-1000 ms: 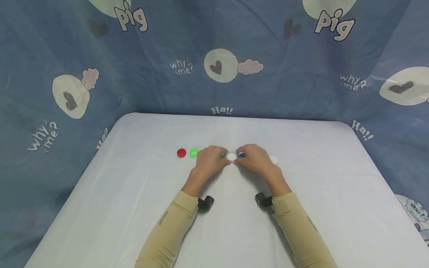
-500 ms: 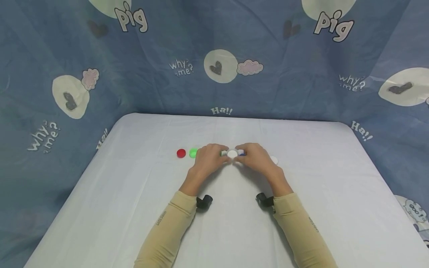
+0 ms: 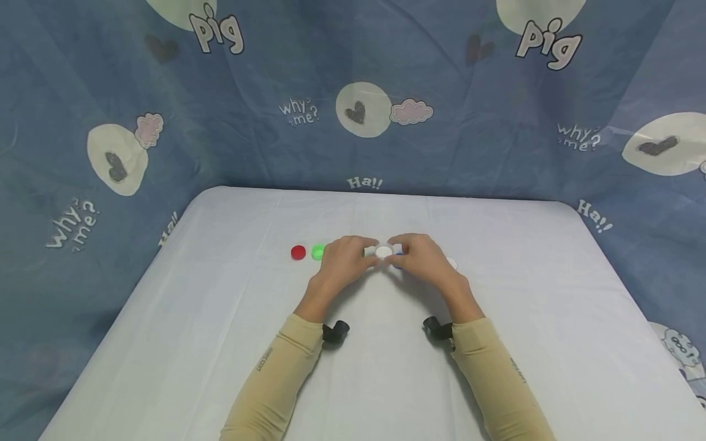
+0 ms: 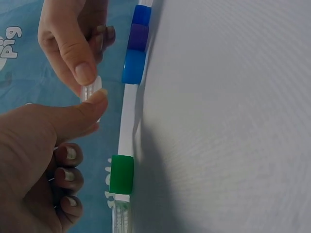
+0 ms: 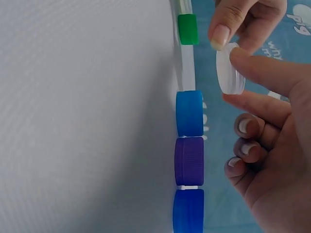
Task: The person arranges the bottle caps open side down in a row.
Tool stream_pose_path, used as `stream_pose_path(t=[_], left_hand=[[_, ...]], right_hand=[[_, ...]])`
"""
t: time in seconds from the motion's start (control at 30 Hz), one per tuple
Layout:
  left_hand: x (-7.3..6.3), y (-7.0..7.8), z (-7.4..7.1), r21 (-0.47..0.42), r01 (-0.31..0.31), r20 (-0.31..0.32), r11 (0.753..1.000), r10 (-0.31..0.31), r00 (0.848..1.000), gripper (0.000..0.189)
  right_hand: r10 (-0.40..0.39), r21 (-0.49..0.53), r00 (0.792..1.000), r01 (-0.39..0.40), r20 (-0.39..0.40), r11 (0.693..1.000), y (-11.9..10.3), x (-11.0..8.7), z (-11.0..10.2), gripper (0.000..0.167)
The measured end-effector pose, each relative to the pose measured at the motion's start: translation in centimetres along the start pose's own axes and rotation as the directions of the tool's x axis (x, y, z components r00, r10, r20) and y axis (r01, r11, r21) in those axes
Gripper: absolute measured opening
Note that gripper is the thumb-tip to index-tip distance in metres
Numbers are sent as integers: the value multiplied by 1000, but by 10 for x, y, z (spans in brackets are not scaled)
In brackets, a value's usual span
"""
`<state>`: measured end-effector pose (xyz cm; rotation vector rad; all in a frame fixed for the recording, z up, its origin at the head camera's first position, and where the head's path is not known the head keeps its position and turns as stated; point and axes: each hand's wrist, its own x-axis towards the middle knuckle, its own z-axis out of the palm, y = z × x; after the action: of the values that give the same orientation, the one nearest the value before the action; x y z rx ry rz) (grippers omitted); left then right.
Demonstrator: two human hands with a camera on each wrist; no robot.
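Observation:
A translucent white bottle cap [image 5: 229,73] with a ridged side is held up between both hands, clear of the tabletop. My left hand [image 3: 347,260] pinches one edge of it between thumb and index finger. The opposite edge is pinched by the thumb and index finger of my right hand [image 3: 420,257]. In the left wrist view the thumbs cover much of the cap [image 4: 91,91]. Beyond the hands, a green cap [image 4: 121,174], a light blue cap [image 5: 189,114], a purple cap [image 5: 189,161] and a dark blue cap [image 5: 188,211] stand in a row.
On the white-covered table [image 3: 353,380], a red cap [image 3: 298,252] and a bright green cap [image 3: 318,252] lie left of the hands. A white cap [image 3: 452,263] shows partly behind the right hand. A clear ridged cap [image 4: 121,217] sits beside the green one. Blue printed cloth [image 3: 248,147] hangs behind.
The white cap and both hands have risen slightly and the cap has shifted a little right. The caps on the table stay put.

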<state>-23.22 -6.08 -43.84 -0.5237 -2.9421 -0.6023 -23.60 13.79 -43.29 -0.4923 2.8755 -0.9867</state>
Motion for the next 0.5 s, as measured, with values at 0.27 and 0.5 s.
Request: stream_pose_path(t=[0.27,0.5], left_hand=[[1,1,3,77,-54,-88,996,61,994,36],[1,4,2,115,-86,-157,990,104,982,28]], right_hand=[[38,56,999,-39,17,998,4,-1,-3,38],[57,100,997,-63,60,993,4,-3,-8,39]])
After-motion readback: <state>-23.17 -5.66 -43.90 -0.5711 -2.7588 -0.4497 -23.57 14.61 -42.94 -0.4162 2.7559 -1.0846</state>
